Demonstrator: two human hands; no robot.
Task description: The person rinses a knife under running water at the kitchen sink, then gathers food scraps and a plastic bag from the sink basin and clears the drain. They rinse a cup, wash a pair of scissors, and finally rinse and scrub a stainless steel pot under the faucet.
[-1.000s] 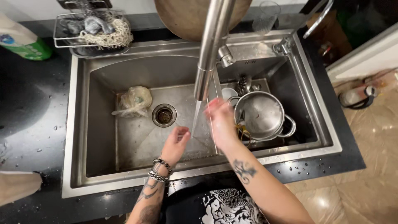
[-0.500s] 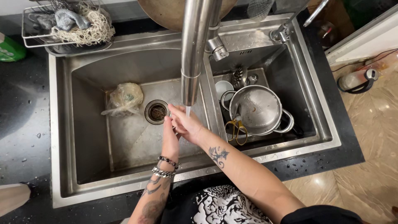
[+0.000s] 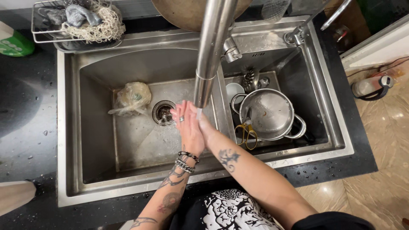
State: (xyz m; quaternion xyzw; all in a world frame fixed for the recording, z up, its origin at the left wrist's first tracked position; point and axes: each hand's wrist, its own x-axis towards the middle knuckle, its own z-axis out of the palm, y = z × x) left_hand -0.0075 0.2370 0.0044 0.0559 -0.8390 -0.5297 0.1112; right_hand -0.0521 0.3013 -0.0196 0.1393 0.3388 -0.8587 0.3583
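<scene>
Under the faucet spout (image 3: 209, 55), the left hand (image 3: 186, 127) and right hand (image 3: 205, 126) press flat together, fingers extended, gripping nothing. Left of the spout lies a crumpled plastic bag (image 3: 131, 98); right of it sits a steel pot (image 3: 266, 114).

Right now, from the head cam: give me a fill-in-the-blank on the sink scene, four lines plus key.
1. The left hand and right hand are pressed together under the ____.
2. The steel pot sits in the sink's ____ basin.
3. The crumpled plastic bag lies beside the ____.
4. The scissors have ____ handles.

Missing words: faucet; right; drain; yellow
</scene>
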